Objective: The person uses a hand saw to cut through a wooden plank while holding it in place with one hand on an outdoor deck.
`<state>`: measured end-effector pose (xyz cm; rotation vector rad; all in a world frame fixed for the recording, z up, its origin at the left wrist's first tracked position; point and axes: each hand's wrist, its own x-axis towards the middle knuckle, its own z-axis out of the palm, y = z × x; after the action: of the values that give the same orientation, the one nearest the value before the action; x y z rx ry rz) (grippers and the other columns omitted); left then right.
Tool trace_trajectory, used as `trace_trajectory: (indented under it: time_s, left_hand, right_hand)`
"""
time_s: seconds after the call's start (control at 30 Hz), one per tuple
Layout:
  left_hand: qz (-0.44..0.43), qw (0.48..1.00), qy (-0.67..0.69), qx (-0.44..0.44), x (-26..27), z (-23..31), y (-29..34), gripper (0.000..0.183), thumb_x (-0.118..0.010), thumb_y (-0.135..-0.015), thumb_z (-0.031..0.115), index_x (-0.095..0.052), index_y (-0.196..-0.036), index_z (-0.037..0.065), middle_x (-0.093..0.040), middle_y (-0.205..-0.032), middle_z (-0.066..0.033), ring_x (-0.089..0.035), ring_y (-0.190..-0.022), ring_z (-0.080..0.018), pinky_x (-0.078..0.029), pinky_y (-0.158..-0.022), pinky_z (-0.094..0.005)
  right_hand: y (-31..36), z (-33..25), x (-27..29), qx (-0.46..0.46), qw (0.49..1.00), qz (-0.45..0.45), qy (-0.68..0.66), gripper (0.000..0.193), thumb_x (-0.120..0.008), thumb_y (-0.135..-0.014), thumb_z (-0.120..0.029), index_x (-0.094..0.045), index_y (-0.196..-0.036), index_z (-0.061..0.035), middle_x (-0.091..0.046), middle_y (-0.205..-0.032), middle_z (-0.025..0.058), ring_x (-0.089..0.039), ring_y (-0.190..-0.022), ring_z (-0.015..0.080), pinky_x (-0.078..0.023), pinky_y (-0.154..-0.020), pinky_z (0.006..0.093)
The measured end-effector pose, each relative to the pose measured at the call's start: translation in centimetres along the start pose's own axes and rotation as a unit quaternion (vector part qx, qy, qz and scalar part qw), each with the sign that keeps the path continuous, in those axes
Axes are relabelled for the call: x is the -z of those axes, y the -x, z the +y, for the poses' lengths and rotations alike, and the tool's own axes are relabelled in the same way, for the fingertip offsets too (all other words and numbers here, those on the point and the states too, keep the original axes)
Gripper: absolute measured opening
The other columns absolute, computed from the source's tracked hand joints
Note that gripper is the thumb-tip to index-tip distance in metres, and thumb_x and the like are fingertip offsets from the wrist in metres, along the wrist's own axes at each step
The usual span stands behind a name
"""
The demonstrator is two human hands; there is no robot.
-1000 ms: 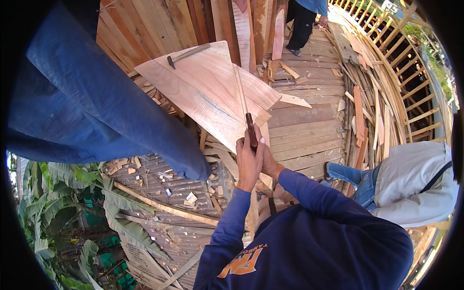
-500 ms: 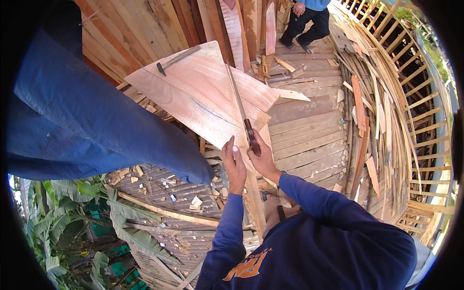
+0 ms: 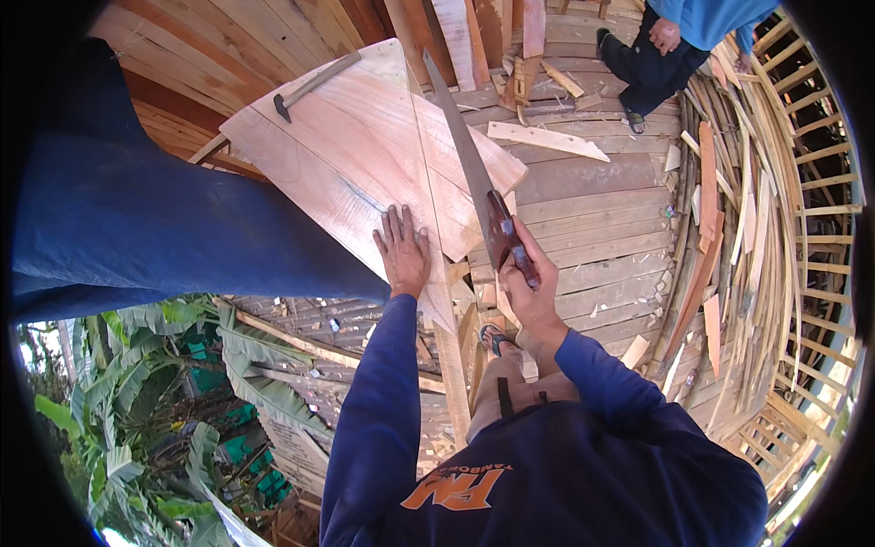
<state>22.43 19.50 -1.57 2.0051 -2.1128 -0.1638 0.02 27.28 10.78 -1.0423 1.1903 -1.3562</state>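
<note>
My right hand (image 3: 531,283) is closed around the dark brown handle of a handsaw (image 3: 469,159). The long blade points away from me and rises along the right part of a broad wooden board (image 3: 337,150); whether its teeth touch the wood I cannot tell. On the near end of that board my left hand (image 3: 403,251) lies flat with its fingers spread. Dark lines run across the board's pale surface. A hammer (image 3: 314,87) with a wooden handle rests at the board's far left edge. A narrow wooden beam (image 3: 450,365) runs from under the board toward me.
Blue fabric-covered legs (image 3: 182,219) of someone stand close at left. Another person in a blue top (image 3: 706,23) is at the far right. Long wood strips (image 3: 752,201) are piled on the right. Offcuts litter the plank floor (image 3: 592,219); banana leaves (image 3: 137,365) show at lower left.
My left hand has gone from beside the saw handle to flat on the board. The saw has shifted right with its blade side turned more into view. The far person has come nearer.
</note>
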Motion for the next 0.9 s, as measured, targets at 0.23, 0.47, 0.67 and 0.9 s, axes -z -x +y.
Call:
trace_trajectory:
  time_s: [0.23,0.47,0.67,0.9]
  left_hand:
    - [-0.017,1.000,-0.002,0.016,1.4,0.2,-0.4,0.062,-0.046,-0.099,0.035,-0.031,-0.154,0.008,-0.027,-0.159,-0.0176,-0.019,-0.149,-0.0349,-0.011,-0.120,-0.0557]
    - [-0.022,0.999,-0.017,0.022,1.4,0.4,-0.3,0.063,-0.046,-0.099,0.035,-0.030,-0.153,0.008,-0.027,-0.159,-0.0188,-0.020,-0.148,-0.0363,-0.012,-0.119,-0.0554]
    - [-0.027,0.999,-0.018,0.013,0.9,0.4,-0.6,0.063,-0.046,-0.099,0.035,-0.030,-0.153,0.008,-0.026,-0.159,-0.0196,-0.020,-0.148,-0.0365,-0.012,-0.119,-0.0556]
    - [-0.010,1.000,-0.004,0.001,0.7,-0.1,-0.1,0.062,-0.044,-0.099,0.037,-0.031,-0.153,0.007,-0.027,-0.158,-0.0205,-0.020,-0.148,-0.0368,-0.013,-0.119,-0.0576]
  right_hand:
    - [-5.5,-0.8,4.8,0.019,1.000,-0.020,0.010,0.068,-0.052,-0.081,0.002,-0.041,-0.148,0.0008,-0.056,-0.079,0.0007,-0.048,-0.066,0.0049,-0.039,-0.061,0.0195]
    - [-8.6,-1.0,5.4,0.043,0.998,-0.030,0.021,0.069,-0.053,-0.079,0.001,-0.043,-0.147,0.0002,-0.059,-0.080,0.0023,-0.051,-0.066,0.0059,-0.043,-0.062,0.0208]
    - [-7.3,-1.5,3.8,0.046,0.998,-0.031,0.021,0.069,-0.055,-0.078,0.001,-0.044,-0.146,-0.0001,-0.056,-0.074,0.0000,-0.046,-0.062,0.0041,-0.038,-0.058,0.0196]
    - [-2.3,-2.4,1.1,0.051,0.998,0.003,0.033,0.067,-0.054,-0.078,0.001,-0.047,-0.144,0.0009,-0.056,-0.074,-0.0003,-0.046,-0.062,0.0041,-0.038,-0.058,0.0202]
